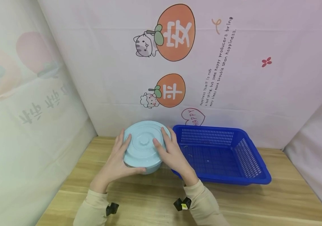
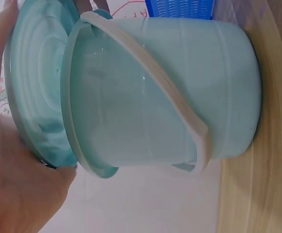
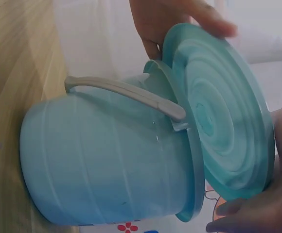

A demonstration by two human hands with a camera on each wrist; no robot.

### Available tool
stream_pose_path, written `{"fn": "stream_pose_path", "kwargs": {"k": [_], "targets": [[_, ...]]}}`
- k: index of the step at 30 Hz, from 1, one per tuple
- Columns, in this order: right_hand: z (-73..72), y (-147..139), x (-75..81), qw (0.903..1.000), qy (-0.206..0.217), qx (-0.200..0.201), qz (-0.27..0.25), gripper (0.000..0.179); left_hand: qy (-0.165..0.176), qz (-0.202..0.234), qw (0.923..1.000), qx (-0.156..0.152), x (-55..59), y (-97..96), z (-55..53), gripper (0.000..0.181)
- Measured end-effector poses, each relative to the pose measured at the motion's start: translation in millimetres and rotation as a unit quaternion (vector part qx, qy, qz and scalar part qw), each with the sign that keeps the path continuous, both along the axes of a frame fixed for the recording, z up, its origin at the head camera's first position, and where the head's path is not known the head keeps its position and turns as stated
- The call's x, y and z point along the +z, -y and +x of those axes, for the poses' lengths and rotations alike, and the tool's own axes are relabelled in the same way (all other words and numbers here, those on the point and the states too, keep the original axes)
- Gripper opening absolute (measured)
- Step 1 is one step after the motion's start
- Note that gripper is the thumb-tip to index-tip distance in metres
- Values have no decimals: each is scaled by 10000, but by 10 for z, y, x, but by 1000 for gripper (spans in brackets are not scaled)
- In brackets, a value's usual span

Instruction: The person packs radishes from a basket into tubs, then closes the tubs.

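Observation:
A light blue round lid (image 1: 142, 153) is held over a light blue bucket (image 2: 175, 107) that stands upright on the table. My left hand (image 1: 117, 164) grips the lid's left edge, with the thumb along the near side. On the opposite edge, my right hand (image 1: 175, 153) grips with its thumb lying over the top. Seen from the right wrist, the lid (image 3: 233, 126) is tilted, showing its ringed underside and a gap above the bucket's rim (image 3: 197, 170). The bucket's pale grey handle (image 2: 155, 73) hangs down against its side. From above, the lid hides most of the bucket.
A blue plastic basket (image 1: 220, 178) with slotted walls lies right of the bucket, close to my right hand. Under them is a wood-grain table (image 1: 146, 197). A printed white cloth (image 1: 107, 78) rises behind, with more cloth at both sides.

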State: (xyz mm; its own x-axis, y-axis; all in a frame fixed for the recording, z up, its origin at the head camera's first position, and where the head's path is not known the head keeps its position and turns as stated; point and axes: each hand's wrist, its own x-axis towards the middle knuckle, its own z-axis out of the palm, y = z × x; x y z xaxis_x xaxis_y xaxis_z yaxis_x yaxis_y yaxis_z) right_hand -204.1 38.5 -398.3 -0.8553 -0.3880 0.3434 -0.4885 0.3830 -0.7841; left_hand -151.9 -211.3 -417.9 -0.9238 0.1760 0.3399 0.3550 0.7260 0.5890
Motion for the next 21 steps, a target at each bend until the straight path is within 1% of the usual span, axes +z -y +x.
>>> {"fn": "stream_pose_path", "kwargs": {"k": [3,9,13,17,21], "targets": [[-13,30,-14,10000,-69,-31,-5,79,-144,-5,9998,101,1,11,9,141],[-34,66,-34,9998,-152,-96,-53,82,-443,21,9989,155,13,36,-3,141],[-62,103,-94,9998,-24,-201,4,90,-556,51,9984,128,-5,64,-40,137],[-134,162,-177,9995,93,-274,108,92,-656,156,9976,150,-87,110,-107,132],[-234,211,-243,9991,48,-391,180,88,-567,177,9980,197,-239,144,-218,124]]}}
